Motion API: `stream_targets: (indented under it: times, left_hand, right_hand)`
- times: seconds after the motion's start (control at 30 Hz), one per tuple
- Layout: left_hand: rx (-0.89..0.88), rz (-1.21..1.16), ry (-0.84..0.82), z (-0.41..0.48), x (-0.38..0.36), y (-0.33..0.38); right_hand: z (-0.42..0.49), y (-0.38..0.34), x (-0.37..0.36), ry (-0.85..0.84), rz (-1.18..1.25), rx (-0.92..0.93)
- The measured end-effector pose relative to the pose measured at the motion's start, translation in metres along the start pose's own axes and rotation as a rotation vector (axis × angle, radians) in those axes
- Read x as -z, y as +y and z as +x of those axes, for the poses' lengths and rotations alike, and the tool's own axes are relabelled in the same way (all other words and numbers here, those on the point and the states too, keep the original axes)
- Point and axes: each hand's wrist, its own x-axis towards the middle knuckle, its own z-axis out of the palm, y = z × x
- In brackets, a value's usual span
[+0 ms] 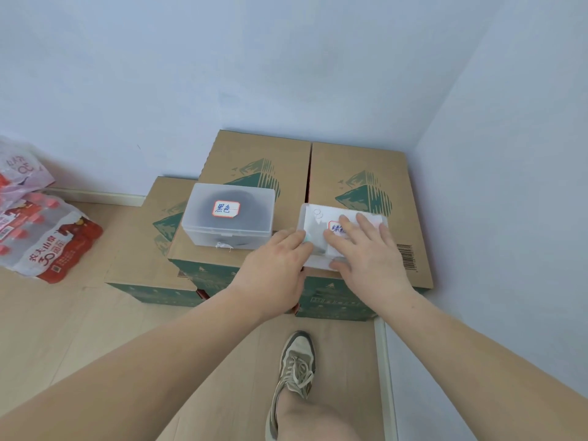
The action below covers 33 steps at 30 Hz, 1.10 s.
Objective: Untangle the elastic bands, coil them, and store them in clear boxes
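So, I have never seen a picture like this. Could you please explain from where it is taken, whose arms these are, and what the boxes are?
The single picture comes from a camera worn on a person's head, looking forward and down. So the two bare arms reaching in from below belong to that person, and the shoe on the wooden floor is theirs too.

In a room corner stand stacked cardboard cartons. On top of them sit two clear plastic boxes. The left clear box is closed, has a label with handwriting, and shows something dark inside. The right clear box also has a label, partly covered.

The left hand touches that right box's near left corner, and the right hand lies flat on its lid. Neither hand grips anything else. A pack of bottles lies on the floor at the left.
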Motion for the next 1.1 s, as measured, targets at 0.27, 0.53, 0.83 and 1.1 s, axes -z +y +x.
stream_targets:
  times: [0.27,0.53,0.83,1.1]
  left_hand:
    - [-0.02,0.079,-0.037,0.009,-0.011,0.002]
    - [0.048,0.165,0.004,0.008,0.028,-0.01]
    - [0.275,0.215,-0.128,-0.015,0.03,-0.066]
    - [0.3,0.057,-0.155,-0.026,0.062,-0.069]
  right_hand:
    - [0.003,0.002,-0.019,-0.029,-0.068,-0.127]
    - [0.007,-0.007,0.001,-0.135,0.012,-0.23]
    - [0.034,-0.031,0.004,-0.15,0.018,-0.179]
    - [0.016,-0.061,0.043,-0.152,0.006,-0.165]
